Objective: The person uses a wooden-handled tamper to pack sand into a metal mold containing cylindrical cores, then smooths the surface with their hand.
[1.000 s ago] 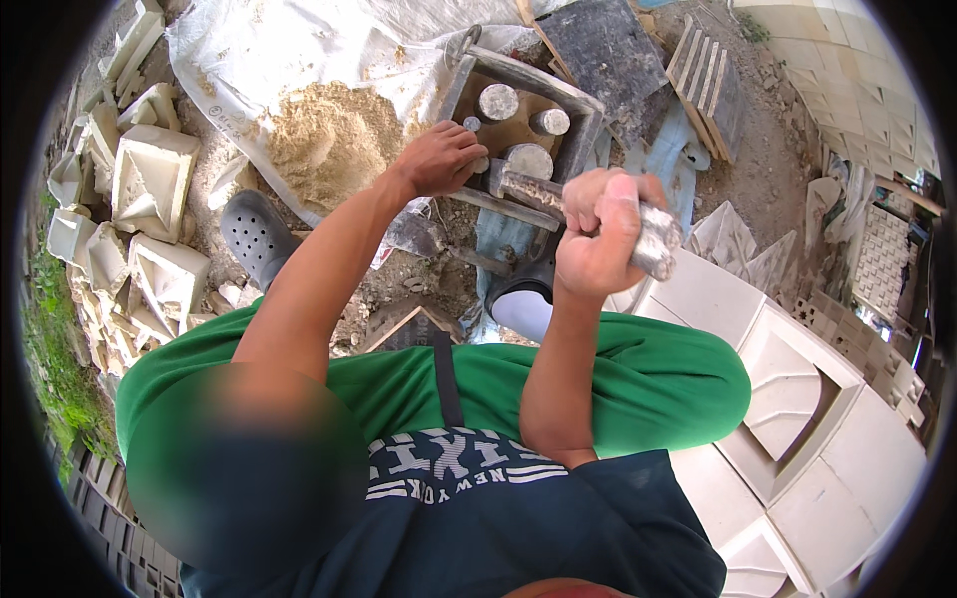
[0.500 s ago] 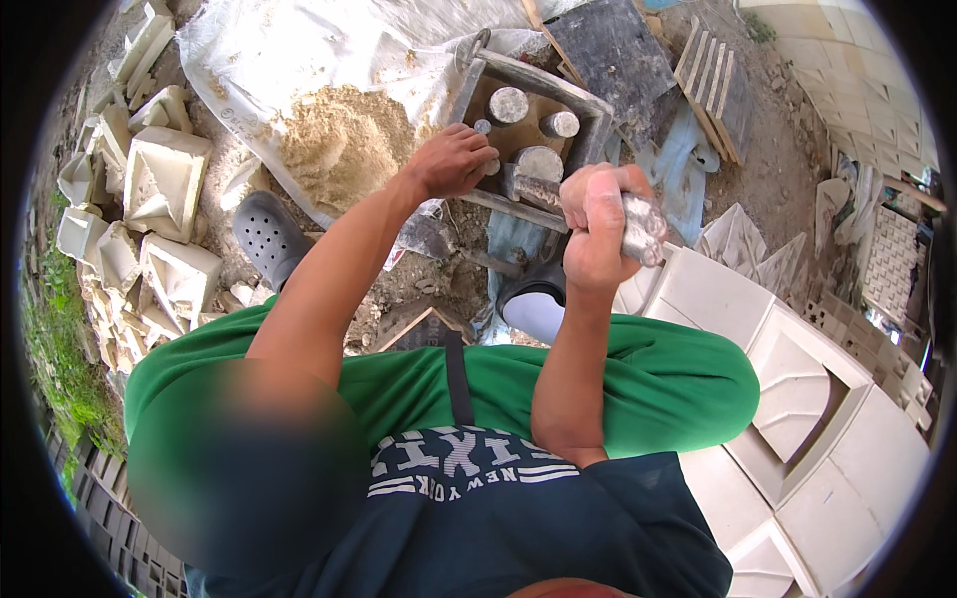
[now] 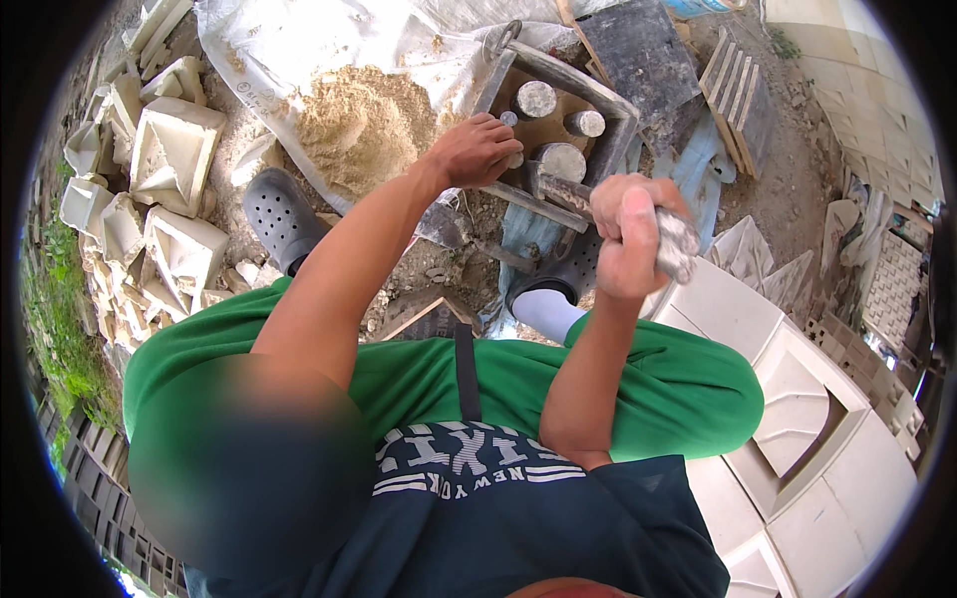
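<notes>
A dark, worn box point(image 3: 608, 100) holds brown sand, with several pale-topped cylinders standing in it, a large one point(image 3: 560, 159) among them. My left hand point(image 3: 473, 151) is closed at the box's left near corner, over a small peg with a round, pale end point(image 3: 515, 160); most of the peg is hidden by my fingers. Another small round-ended peg point(image 3: 508, 119) stands just beyond my knuckles. In my right hand point(image 3: 630, 229) is a hammer point(image 3: 565, 190), gripped by its pale, crusted handle. Its dark head lies over the box's near side, close to my left fingers.
A sand heap point(image 3: 364, 125) lies on white plastic sheeting point(image 3: 289, 45) at far left. Broken pale moulded blocks point(image 3: 177, 154) pile up on the left. Large cream panels point(image 3: 723, 314) lie at right. Dark boards point(image 3: 643, 65) and a slatted wooden piece point(image 3: 736, 100) are beyond the box.
The view has shifted, so the box and both hands appear slightly farther right and lower. Against the box, my hands and the hammer are in nearly the same places.
</notes>
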